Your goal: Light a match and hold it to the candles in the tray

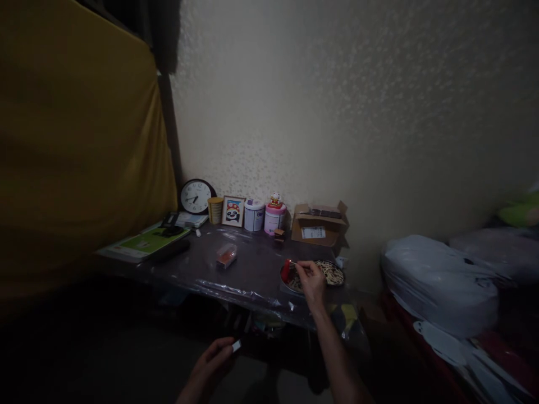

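Observation:
My right hand [312, 280] is closed in a pinch on a thin pale stick [293, 263], held over the table's right side. Close to the stick's end is a small red object [286, 271], too dim to name. It is at a round dish [293, 285], which my right hand partly covers. Behind that hand, a second dark-rimmed dish [332, 272] holds many pale slender pieces. Low in front of the table, my left hand [214, 359] pinches a small white rectangular piece [236, 346]; its kind is unclear.
On the plastic-covered table [185, 272] lies a clear-topped small box [226, 256]. Along the wall stand a clock [196, 197], a panda picture frame [233, 211], tins [254, 216] and an open cardboard box [315, 230]. A yellow curtain [84, 129] hangs left; a white bag [438, 280] lies right.

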`<control>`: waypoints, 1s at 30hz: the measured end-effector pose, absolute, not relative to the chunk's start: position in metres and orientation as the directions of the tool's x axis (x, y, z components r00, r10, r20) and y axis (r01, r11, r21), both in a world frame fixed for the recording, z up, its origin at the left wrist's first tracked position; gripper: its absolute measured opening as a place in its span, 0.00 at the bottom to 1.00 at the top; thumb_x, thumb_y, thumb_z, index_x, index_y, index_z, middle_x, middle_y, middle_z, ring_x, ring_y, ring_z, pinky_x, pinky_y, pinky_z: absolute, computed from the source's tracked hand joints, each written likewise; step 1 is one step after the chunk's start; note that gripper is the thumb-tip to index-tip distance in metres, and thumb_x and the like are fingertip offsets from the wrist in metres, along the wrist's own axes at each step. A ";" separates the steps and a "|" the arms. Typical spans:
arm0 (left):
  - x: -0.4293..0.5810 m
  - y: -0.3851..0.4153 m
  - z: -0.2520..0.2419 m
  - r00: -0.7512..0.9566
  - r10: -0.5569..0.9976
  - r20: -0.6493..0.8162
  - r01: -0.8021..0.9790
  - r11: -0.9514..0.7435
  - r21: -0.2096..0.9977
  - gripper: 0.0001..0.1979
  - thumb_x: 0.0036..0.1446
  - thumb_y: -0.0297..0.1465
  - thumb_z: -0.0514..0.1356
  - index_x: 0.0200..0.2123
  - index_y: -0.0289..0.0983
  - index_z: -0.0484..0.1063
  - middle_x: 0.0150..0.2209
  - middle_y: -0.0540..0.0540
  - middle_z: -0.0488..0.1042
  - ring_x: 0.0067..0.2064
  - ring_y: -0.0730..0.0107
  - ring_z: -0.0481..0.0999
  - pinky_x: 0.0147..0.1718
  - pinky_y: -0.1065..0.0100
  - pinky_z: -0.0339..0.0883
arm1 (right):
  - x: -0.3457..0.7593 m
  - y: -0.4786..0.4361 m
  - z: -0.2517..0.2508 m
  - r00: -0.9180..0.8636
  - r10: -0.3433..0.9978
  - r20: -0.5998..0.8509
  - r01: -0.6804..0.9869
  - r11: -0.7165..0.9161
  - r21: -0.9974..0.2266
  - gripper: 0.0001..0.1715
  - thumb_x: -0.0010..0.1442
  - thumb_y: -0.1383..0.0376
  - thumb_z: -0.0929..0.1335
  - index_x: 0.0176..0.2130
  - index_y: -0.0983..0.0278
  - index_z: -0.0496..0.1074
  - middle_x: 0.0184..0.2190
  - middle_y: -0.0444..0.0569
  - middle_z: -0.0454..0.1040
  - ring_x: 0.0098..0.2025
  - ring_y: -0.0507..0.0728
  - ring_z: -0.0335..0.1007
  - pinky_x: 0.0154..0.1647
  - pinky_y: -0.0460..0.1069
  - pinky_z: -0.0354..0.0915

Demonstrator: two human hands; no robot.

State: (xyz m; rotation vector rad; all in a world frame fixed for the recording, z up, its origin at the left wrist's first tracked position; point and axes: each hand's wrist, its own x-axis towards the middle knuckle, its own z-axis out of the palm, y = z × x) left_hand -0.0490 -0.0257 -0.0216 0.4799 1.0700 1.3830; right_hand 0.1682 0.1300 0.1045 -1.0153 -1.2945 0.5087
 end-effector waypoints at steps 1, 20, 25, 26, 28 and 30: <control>-0.049 -0.026 -0.021 -0.153 0.933 -0.327 -0.548 0.196 0.814 0.21 0.32 0.41 0.68 0.31 0.36 0.74 0.28 0.45 0.77 0.32 0.63 0.74 0.32 0.67 0.64 | 0.168 0.131 0.104 0.247 0.800 0.547 0.230 0.500 -0.835 0.11 0.46 0.57 0.68 0.25 0.63 0.71 0.23 0.45 0.74 0.26 0.55 0.70 0.30 0.48 0.66; -0.050 -0.022 -0.028 -0.181 0.921 -0.344 -0.562 0.190 0.805 0.21 0.29 0.41 0.69 0.29 0.36 0.74 0.28 0.43 0.77 0.33 0.60 0.75 0.34 0.65 0.64 | 0.164 0.145 0.095 0.234 0.789 0.568 0.304 0.495 -0.814 0.11 0.47 0.57 0.67 0.26 0.63 0.70 0.25 0.46 0.74 0.28 0.55 0.71 0.31 0.49 0.67; -0.049 -0.023 -0.026 -0.184 0.922 -0.341 -0.553 0.190 0.812 0.22 0.30 0.42 0.68 0.30 0.36 0.74 0.30 0.42 0.77 0.35 0.58 0.75 0.36 0.63 0.65 | 0.163 0.148 0.092 0.230 0.797 0.559 0.296 0.490 -0.820 0.11 0.47 0.57 0.67 0.26 0.63 0.70 0.24 0.46 0.74 0.27 0.55 0.71 0.29 0.48 0.67; -0.049 -0.023 -0.025 -0.186 0.923 -0.336 -0.556 0.184 0.811 0.22 0.30 0.41 0.69 0.30 0.36 0.74 0.30 0.42 0.77 0.35 0.58 0.75 0.35 0.63 0.65 | 0.163 0.148 0.092 0.231 0.797 0.558 0.295 0.490 -0.821 0.11 0.47 0.57 0.68 0.26 0.63 0.71 0.24 0.46 0.74 0.27 0.55 0.71 0.30 0.48 0.67; -0.049 -0.023 -0.025 -0.187 0.924 -0.332 -0.567 0.175 0.805 0.21 0.30 0.41 0.69 0.30 0.36 0.74 0.30 0.43 0.78 0.34 0.60 0.75 0.34 0.65 0.65 | 0.163 0.148 0.092 0.230 0.796 0.560 0.293 0.492 -0.820 0.11 0.47 0.57 0.68 0.26 0.63 0.71 0.24 0.46 0.74 0.28 0.55 0.71 0.31 0.48 0.67; -0.048 -0.023 -0.024 -0.193 0.921 -0.338 -0.577 0.172 0.799 0.21 0.30 0.40 0.69 0.29 0.36 0.75 0.29 0.44 0.78 0.33 0.61 0.75 0.33 0.66 0.65 | 0.163 0.148 0.092 0.226 0.798 0.559 0.292 0.492 -0.820 0.11 0.48 0.57 0.68 0.26 0.63 0.71 0.25 0.46 0.74 0.28 0.55 0.71 0.31 0.49 0.67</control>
